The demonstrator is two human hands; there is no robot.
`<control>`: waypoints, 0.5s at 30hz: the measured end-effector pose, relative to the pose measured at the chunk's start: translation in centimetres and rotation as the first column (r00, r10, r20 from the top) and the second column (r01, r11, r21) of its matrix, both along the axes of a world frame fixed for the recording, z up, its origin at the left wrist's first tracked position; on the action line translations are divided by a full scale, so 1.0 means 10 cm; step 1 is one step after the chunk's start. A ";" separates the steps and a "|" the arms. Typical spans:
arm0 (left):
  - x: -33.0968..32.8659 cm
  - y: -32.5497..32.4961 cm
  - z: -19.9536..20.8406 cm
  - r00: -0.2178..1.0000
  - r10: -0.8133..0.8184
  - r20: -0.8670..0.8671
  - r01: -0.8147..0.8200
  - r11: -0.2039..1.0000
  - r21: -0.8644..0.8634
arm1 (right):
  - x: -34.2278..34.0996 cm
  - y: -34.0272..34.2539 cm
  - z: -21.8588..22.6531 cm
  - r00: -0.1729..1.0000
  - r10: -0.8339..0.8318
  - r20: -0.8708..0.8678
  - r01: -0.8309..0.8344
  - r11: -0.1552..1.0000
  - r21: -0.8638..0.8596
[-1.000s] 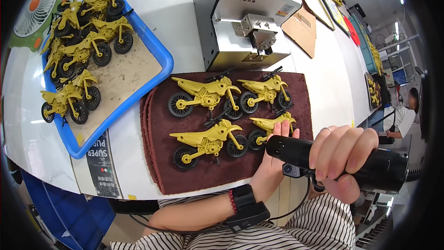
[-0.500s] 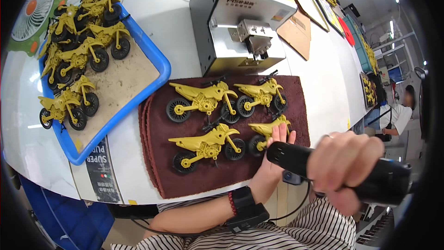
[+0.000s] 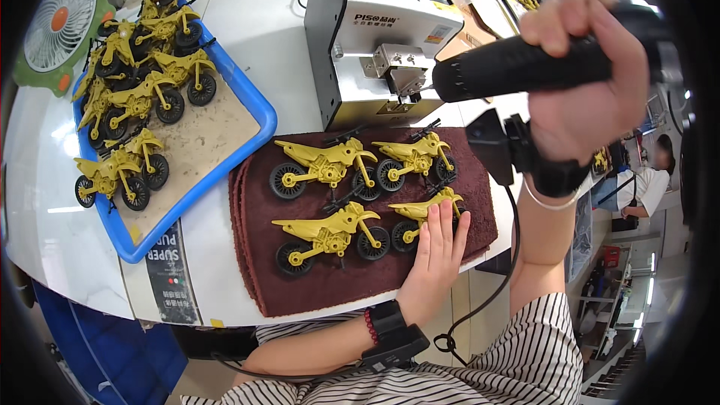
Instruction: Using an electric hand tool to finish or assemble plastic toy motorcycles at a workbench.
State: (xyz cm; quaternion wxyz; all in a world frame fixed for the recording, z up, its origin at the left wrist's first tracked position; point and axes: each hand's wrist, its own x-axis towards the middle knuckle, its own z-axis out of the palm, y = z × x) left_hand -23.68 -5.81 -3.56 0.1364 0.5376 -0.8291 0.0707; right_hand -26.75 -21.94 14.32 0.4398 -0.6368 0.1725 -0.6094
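The right hand (image 3: pixel 592 75) was clamped around a black electric screwdriver (image 3: pixel 525 67), raised with its tip at the feed nose of the grey box-shaped screw dispenser (image 3: pixel 375 37) standing at the far edge of the dark brown pile mat (image 3: pixel 315 285). The left hand (image 3: pixel 435 255) lay flat, fingers together, pressing down the yellow plastic toy motorbike (image 3: pixel 427 214) at the mat's near right corner, gripping nothing.

Three more yellow toy motorbikes (image 3: pixel 330 199) lay on the mat, so four looked to be in work there; whether any already had its screw could not be told.

At the worktop's left side, a blue plastic tray (image 3: pixel 255 116) lined with cardboard held a heap of further yellow motorbikes (image 3: pixel 142 94), with bare lining toward its near end. A green desk fan (image 3: pixel 56 22) stood at the far left corner. The screwdriver's black cable (image 3: pixel 502 270) hung off the near edge beside the mat, close to the left wrist.
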 end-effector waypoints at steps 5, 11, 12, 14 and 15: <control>0.04 -0.01 -0.01 1.000 0.006 0.021 -0.005 0.999 -0.037 | 0.13 -0.14 -0.12 1.000 0.021 -0.004 -0.021 0.999 0.043; 0.03 0.00 0.01 1.000 -0.001 0.028 0.002 0.999 -0.053 | 0.16 -0.16 -0.19 1.000 -0.009 -0.026 0.010 1.000 0.027; 0.02 0.00 0.01 1.000 -0.004 0.026 0.005 0.999 -0.048 | 0.17 -0.15 -0.19 0.997 -0.030 -0.068 0.029 0.999 -0.013; 0.02 -0.01 0.00 1.000 -0.008 0.024 0.009 0.999 -0.044 | 0.15 -0.07 -0.15 0.993 -0.054 -0.109 0.048 0.997 -0.057; 0.02 -0.01 -0.02 1.000 -0.008 0.004 0.008 0.999 -0.049 | 0.12 0.03 -0.12 0.995 0.056 -0.085 -0.051 0.997 0.054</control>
